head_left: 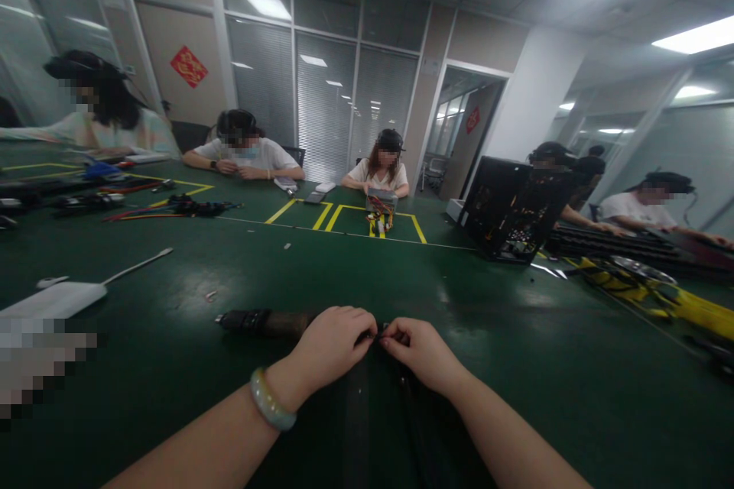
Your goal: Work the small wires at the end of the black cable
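My left hand (338,340), with a jade-like bangle (272,399) on its wrist, is closed in a pinch near the middle of the table. Facing it, my right hand (424,351) also pinches, its fingertips almost meeting the left ones. Something small and dark is between the fingertips, too small to name. Just behind my left hand lies a dark cylindrical tool (280,322), like an electric screwdriver, its metal tip pointing left; the hand hides its right end. A long dark strip (410,405) runs below my hands toward me.
The table (275,275) is green. At left lie a white adapter (63,299) with a cable and several wire bundles (189,205). An open black computer case (498,206) stands at the back right, near yellow material (659,298). Several people sit around the table, one behind a wired grey box (381,201).
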### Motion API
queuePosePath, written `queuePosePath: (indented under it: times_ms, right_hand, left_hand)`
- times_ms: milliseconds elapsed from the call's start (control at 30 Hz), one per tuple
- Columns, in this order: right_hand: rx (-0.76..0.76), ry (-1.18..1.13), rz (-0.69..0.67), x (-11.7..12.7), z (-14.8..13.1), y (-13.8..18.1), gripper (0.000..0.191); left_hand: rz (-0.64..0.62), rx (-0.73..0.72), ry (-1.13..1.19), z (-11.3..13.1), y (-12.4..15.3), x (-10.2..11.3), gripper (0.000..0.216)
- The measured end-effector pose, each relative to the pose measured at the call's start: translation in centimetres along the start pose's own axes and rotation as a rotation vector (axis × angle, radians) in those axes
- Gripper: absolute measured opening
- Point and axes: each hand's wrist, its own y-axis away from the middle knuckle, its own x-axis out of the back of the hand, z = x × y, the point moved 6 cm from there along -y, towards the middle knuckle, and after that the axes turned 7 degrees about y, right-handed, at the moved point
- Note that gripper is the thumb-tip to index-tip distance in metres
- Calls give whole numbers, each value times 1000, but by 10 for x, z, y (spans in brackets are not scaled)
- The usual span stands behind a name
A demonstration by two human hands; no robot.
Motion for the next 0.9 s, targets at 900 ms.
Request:
queuePosePath:
  times_ms: [900]
  right_hand:
    - [-15,1,8,-3,5,-1,12]
  left_hand:
    - [0,40,-27,-2,0,-1,8]
